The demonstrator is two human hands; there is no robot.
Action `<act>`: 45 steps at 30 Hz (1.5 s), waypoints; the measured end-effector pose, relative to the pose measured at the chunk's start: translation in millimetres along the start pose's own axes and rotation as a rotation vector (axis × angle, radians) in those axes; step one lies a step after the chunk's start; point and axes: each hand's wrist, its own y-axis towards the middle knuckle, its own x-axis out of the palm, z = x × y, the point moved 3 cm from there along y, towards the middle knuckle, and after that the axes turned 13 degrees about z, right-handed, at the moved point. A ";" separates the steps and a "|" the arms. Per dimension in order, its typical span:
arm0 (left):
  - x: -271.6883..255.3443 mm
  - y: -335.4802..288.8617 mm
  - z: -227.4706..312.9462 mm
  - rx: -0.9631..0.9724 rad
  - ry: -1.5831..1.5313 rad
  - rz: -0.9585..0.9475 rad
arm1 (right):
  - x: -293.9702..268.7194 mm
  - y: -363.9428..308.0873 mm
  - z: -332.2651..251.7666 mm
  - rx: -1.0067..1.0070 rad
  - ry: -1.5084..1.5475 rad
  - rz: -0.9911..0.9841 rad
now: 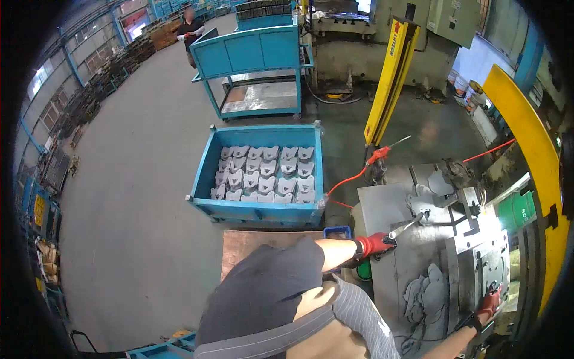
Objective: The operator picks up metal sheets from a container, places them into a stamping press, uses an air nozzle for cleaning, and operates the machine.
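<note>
My left hand (375,245), in a red glove, is closed around the dark end of a slim metal hand tool (408,226). The tool's far tip reaches a flat grey metal plate part (431,213) at the back of the steel table (382,209). At the right, my right hand (490,303), also red-gloved, is at the bright steel die block (475,239). Its fingers are bent together by a small dark piece at the die's face; what they hold cannot be made out. A pile of grey plate parts (426,293) lies on the table between my hands.
A blue metal bin (257,210) with rows of grey parts stands left of the table. Beyond it are a blue cart (248,54) and a person (190,33). Yellow posts (391,78), a red air gun (378,155) with hose and a green container (515,209) surround the table.
</note>
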 end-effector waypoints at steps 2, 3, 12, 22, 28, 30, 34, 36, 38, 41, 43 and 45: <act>5.4 9.5 -12.3 -0.007 -0.054 -0.025 | -11.3 -1.3 -4.8 0.078 -0.018 0.014; 9.5 15.8 -25.0 0.061 -0.078 0.018 | -4.2 6.2 -1.9 0.100 0.022 0.020; 4.1 20.9 -21.9 0.183 -0.032 0.032 | -37.3 -64.8 7.6 -0.129 0.408 0.243; -19.8 -12.2 -21.2 0.339 -0.226 0.239 | -27.4 -296.8 48.5 0.328 0.577 0.149; -127.9 -66.3 -70.1 0.027 0.099 0.770 | -1.7 -382.2 59.5 0.518 0.616 -0.039; -145.4 -70.4 -98.9 -0.059 0.344 0.987 | 0.8 -413.7 70.1 0.607 0.648 -0.072; -129.7 -70.7 -116.0 -0.474 -0.402 0.501 | -0.1 -478.9 93.8 0.782 0.725 -0.105; -112.7 -71.8 -88.0 -0.475 0.038 0.208 | -2.2 -501.4 97.6 0.828 0.775 -0.131; -94.9 -52.1 -91.6 -0.136 0.544 -0.027 | -2.4 -521.3 98.7 0.886 0.823 -0.172; -69.1 -30.0 -102.2 -0.019 0.571 -0.277 | 7.4 -536.8 103.5 0.893 0.906 -0.315; -50.5 -8.1 -111.7 0.055 0.621 -0.453 | 30.0 -552.2 119.2 0.627 0.762 -0.347; -38.5 4.4 -125.1 0.115 0.694 -0.581 | 49.8 -562.1 128.8 0.555 0.826 -0.337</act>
